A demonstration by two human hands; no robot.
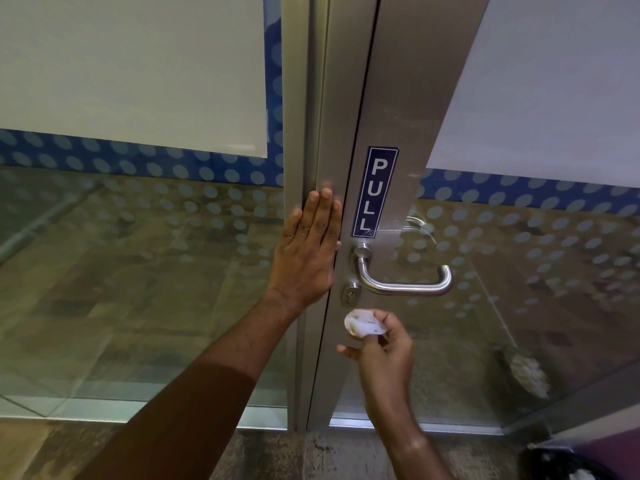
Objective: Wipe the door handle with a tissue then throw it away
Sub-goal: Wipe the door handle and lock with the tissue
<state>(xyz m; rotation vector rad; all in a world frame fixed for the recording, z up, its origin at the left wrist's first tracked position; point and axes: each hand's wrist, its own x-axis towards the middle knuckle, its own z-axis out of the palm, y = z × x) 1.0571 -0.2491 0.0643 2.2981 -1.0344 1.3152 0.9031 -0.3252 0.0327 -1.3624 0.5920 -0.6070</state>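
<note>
A brushed-steel lever door handle (405, 284) sticks out from the aluminium door stile (391, 126), with a keyhole cylinder (350, 295) just left of and below it. My left hand (309, 249) lies flat against the door frame to the left of the handle, fingers straight and together. My right hand (384, 353) is below the handle and pinches a small crumpled white tissue (363, 323). The tissue sits a short way under the keyhole and does not touch the handle.
A blue PULL sign (375, 192) is stuck above the handle. Glass panels with frosted film and dotted blue bands (138, 157) flank the door. A dark bin with white waste (561, 462) shows at the bottom right corner.
</note>
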